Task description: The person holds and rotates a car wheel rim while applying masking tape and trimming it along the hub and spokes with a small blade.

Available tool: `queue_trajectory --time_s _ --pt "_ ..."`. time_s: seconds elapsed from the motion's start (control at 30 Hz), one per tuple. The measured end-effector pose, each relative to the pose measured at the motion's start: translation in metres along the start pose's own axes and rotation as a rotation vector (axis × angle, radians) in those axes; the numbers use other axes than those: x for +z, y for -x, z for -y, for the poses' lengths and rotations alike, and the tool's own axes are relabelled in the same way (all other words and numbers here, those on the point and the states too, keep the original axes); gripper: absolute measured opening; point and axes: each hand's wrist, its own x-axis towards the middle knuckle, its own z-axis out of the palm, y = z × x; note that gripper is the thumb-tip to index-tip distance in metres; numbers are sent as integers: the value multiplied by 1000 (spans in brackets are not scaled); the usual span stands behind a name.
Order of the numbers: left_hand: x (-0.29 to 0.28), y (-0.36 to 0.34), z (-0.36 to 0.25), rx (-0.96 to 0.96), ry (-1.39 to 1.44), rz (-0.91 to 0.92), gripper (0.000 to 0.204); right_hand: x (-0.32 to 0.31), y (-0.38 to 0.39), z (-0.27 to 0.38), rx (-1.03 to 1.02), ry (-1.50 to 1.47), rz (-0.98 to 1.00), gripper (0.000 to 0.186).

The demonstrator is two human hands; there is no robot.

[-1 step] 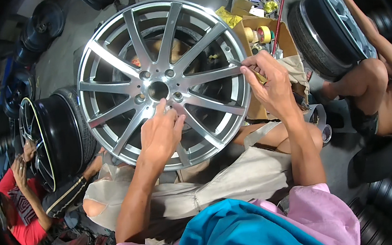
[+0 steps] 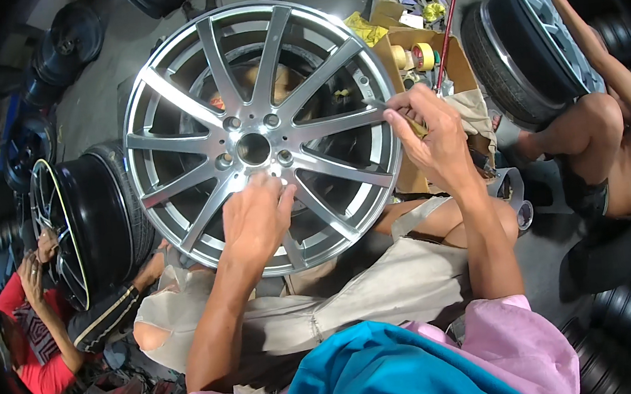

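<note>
A large silver multi-spoke wheel rim point(image 2: 335, 124) faces up in front of me, with a round bore and bolt holes at its hub. My left hand point(image 2: 256, 212) rests on the hub just below the bore, fingers bent downward and thumb apart. It holds nothing that I can see; its fingertips are partly hidden. Between thumb and fingers, my right hand point(image 2: 430, 129) pinches a thin dark strip-like tool point(image 2: 376, 104), whose tip lies over the outer end of a right-hand spoke. Its exact kind is too small to tell.
Cardboard boxes point(image 2: 461, 69) with tape rolls point(image 2: 423, 56) stand beyond my right hand, near a red rod point(image 2: 451, 24). Co-workers sit on both sides, each with a wheel: a dark one point(image 2: 97, 218) at left, a grey-spoked one point(image 2: 525, 47) at right. More rims point(image 2: 72, 32) lie far left.
My left index finger has drawn back from the edge of the bore and curled down, and that hand sits slightly lower. My right hand has shifted a little to the left with the thin tool.
</note>
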Motion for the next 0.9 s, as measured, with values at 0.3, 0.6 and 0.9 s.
queue_trajectory --time_s 0.3,0.6,0.9 --pt "-5 -1 -5 -30 1044 226 25 22 19 19 95 -487 505 20" --pt "-17 -4 -7 -41 957 285 14 18 16 22 238 -511 632 20" --pt "-37 1 -11 -46 719 -8 39 3 9 -8 326 -506 236 17"
